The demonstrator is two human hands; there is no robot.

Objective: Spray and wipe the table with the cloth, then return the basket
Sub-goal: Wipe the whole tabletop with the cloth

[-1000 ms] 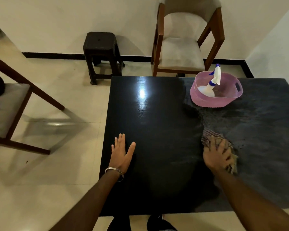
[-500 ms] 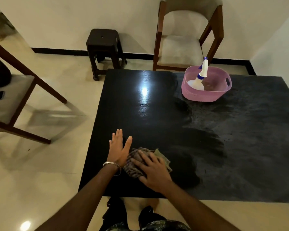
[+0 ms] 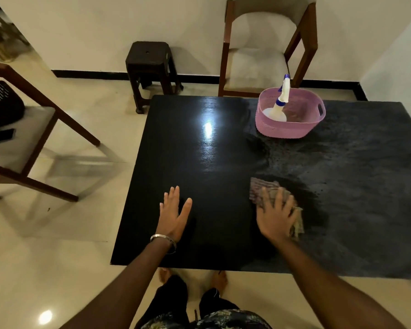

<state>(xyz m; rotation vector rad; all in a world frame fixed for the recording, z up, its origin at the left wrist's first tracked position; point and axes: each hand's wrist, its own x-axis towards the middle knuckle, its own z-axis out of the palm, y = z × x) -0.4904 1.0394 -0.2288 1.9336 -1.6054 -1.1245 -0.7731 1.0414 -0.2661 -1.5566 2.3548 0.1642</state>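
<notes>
Pressed the checked cloth (image 3: 262, 191) flat on the black table (image 3: 214, 162) under the spread right hand (image 3: 276, 216), left hand (image 3: 173, 216) open and empty beside, well short of the pink basket (image 3: 292, 129) holding the spray bottle (image 3: 278, 104), stool (image 3: 150, 67) and chair (image 3: 259, 65) beyond.

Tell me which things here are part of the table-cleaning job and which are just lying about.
Part of the job: cloth under the right hand; spray bottle in the pink basket; black table.

Just around: dark stool, cushioned chair, phone on the side chair.
</notes>
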